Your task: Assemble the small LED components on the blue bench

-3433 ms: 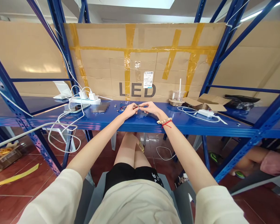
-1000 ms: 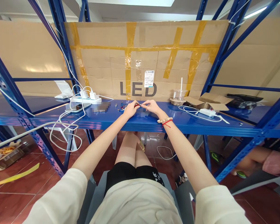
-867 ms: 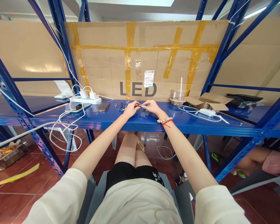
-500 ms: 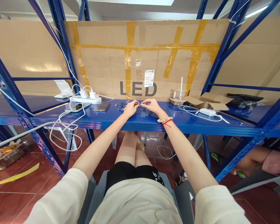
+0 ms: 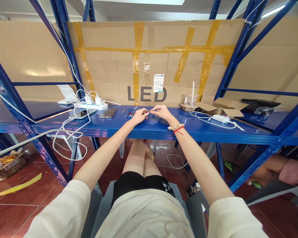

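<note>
"Left bare hand (image 5: 140, 115) has shifted slightly. Holding what?"
"Its fingers and the right bare hand's (image 5: 162, 112) pinch a tiny dark piece (image 5: 149, 112), centre of frame, shape mostly hidden."

Blue metal shelf (image 5: 109, 128) with phone (image 5: 82, 114), white power strip (image 5: 103, 107), small loose parts (image 5: 129, 115), open cardboard box (image 5: 228, 103), white corded block (image 5: 220, 118).

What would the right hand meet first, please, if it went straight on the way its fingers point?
Most likely the small part that the left hand seems to pinch, then that hand itself; whether the right hand touches the part is too fine to tell.
</note>
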A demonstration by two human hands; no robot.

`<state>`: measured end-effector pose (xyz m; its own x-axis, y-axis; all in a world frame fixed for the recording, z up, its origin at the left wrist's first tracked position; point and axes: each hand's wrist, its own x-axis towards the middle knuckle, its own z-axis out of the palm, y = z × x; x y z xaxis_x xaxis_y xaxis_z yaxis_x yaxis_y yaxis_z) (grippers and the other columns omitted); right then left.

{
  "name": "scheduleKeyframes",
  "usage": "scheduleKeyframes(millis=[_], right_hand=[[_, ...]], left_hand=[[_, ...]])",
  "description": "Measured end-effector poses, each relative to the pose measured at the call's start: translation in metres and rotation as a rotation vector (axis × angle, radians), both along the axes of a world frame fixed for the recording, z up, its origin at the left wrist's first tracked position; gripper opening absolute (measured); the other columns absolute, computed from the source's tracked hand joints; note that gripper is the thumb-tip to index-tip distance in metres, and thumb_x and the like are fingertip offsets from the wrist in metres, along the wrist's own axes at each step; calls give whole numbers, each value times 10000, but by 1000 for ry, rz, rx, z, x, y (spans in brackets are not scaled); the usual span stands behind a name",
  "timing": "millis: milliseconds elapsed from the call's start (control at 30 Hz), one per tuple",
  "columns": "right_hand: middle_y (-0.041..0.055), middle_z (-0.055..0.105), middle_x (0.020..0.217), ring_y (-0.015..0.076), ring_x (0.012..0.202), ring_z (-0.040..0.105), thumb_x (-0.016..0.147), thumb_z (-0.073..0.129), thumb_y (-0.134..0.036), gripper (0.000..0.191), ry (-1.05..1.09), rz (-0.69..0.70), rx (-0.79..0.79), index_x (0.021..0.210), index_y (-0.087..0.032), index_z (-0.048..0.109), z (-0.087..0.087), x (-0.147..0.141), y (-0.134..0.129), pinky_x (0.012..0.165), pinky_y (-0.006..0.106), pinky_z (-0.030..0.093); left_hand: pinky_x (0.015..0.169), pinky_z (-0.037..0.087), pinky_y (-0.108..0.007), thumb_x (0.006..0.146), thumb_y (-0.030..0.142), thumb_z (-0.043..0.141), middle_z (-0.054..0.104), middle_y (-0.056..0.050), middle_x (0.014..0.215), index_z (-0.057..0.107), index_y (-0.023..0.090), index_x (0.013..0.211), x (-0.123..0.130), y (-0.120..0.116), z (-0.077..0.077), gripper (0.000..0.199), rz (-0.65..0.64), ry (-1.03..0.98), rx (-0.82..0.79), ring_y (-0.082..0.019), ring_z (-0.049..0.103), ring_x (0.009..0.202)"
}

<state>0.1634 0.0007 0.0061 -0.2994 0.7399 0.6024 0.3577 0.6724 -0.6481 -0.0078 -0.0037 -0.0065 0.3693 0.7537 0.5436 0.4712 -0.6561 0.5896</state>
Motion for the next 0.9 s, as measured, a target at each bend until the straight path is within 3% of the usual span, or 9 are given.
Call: scheduleKeyframes(millis=[133,500,900], right_hand=[[78,641,754,95,494,485,540,682,-500,427,-7,-1,-23,740,-122,687,-1,1,0,454,235,382],[65,639,683,82,461,457,553,668,-510,454,-29,15,-67,763,-108,681,1,1,-5,428,221,346],[40,603,583,79,452,431,553,677,-506,437,-41,6,-59,719,-101,682,-2,1,-1,442,224,355]], left_hand=[[633,446,-252,760,263,495,588,-5,603,505,147,779,-1,-3,-1,118,-51,-78,-41,-119,559,598],[605,450,-252,721,232,535,585,9,598,454,163,718,-1,-8,2,106,-44,-41,19,-115,558,566],[641,463,-259,708,181,544,625,-13,651,564,138,822,0,-11,5,123,-21,-2,22,-121,577,564]])
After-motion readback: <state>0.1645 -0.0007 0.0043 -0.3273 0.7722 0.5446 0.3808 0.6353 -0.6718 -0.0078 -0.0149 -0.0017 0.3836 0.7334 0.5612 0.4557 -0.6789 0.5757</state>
